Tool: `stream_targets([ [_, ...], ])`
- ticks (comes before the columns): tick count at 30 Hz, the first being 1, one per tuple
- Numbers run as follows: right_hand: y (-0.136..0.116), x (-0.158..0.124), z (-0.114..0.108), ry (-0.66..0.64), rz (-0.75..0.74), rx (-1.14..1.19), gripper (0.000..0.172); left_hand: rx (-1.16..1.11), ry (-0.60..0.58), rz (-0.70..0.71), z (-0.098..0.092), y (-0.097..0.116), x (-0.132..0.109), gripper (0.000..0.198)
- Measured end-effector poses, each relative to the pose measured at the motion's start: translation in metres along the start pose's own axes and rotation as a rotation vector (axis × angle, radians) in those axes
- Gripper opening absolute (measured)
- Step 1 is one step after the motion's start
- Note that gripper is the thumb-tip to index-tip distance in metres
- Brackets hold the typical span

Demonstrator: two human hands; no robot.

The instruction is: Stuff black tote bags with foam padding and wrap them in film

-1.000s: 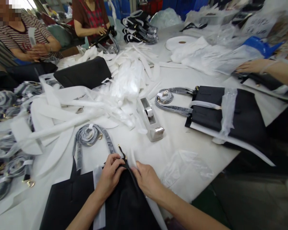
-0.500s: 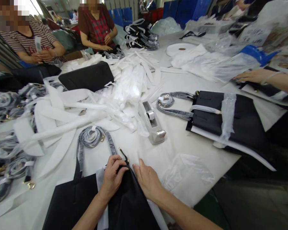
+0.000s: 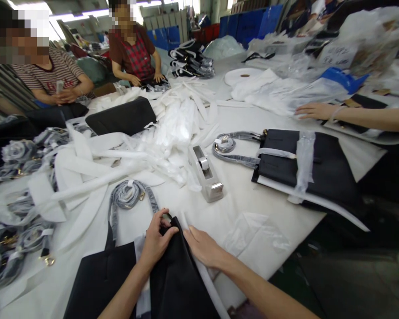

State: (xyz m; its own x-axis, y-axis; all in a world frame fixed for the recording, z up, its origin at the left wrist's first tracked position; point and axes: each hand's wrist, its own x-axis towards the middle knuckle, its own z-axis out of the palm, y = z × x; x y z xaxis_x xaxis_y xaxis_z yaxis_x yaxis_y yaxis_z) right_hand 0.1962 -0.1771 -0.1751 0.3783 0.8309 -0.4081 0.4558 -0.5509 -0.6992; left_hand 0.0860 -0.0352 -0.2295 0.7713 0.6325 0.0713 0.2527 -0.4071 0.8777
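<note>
A black handbag (image 3: pixel 176 279) lies at the table's near edge, with a grey wrapped strap (image 3: pixel 128 195) coiled just beyond it. My left hand (image 3: pixel 158 239) is closed, pinching the bag's top edge near a small metal fitting. My right hand (image 3: pixel 202 248) rests on the bag's right side beside a white paper strip, fingers together and curled over the edge. A clear plastic bag (image 3: pixel 256 232) lies flat to the right of my hands.
A grey tape dispenser (image 3: pixel 206 173) stands mid-table beside a heap of white paper strips (image 3: pixel 173 128). Another black bag (image 3: pixel 306 164) lies at the right, a co-worker's hand (image 3: pixel 314 110) beyond it. Two people sit at the far left. Wrapped straps (image 3: pixel 16 221) pile up at the left.
My left hand has closed over the bag's metal fitting, which now hardly shows. The view has tilted up a little. The co-worker's hand at the right has slid leftward.
</note>
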Motion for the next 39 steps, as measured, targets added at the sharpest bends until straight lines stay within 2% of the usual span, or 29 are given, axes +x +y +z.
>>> stream_targets([
  [3, -0.001, -0.024, 0.01, 0.136, 0.043, 0.034, 0.045, 0.038, 0.018, -0.009, 0.001, 0.0, -0.001, 0.046],
  [6, 0.0, -0.042, 0.039, 0.333, 0.1, -0.13, 0.04, 0.073, 0.023, 0.005, 0.002, -0.003, -0.001, 0.045],
  [9, 0.006, -0.046, 0.061, 0.441, 0.085, -0.169, 0.03, 0.092, 0.024, 0.001, 0.003, -0.004, -0.001, 0.045],
  [15, 0.013, -0.042, 0.065, 0.55, 0.027, -0.14, 0.024, 0.178, 0.067, -0.028, -0.007, 0.024, -0.003, 0.036],
  [18, 0.014, -0.043, 0.068, 0.593, 0.013, -0.133, 0.023, 0.271, 0.117, -0.139, -0.007, 0.039, -0.007, 0.034],
  [24, 0.013, -0.05, 0.07, 0.551, 0.017, -0.108, 0.028, 0.31, -0.001, -0.361, 0.01, 0.04, -0.012, 0.028],
  [27, 0.011, -0.054, 0.058, 0.493, 0.05, -0.024, 0.034, 0.208, -0.071, -0.406, 0.01, 0.035, -0.017, 0.017],
  [29, 0.011, -0.051, 0.046, 0.424, 0.075, 0.027, 0.043, 0.127, -0.093, -0.416, 0.007, 0.031, -0.021, 0.016],
  [34, 0.013, -0.013, 0.015, 0.339, 0.096, 0.07, 0.04, -0.001, -0.053, -0.429, 0.005, 0.025, -0.029, 0.023],
  [39, 0.011, 0.022, 0.014, 0.279, 0.146, 0.108, 0.049, -0.057, -0.009, -0.423, 0.009, 0.027, -0.033, 0.027],
])
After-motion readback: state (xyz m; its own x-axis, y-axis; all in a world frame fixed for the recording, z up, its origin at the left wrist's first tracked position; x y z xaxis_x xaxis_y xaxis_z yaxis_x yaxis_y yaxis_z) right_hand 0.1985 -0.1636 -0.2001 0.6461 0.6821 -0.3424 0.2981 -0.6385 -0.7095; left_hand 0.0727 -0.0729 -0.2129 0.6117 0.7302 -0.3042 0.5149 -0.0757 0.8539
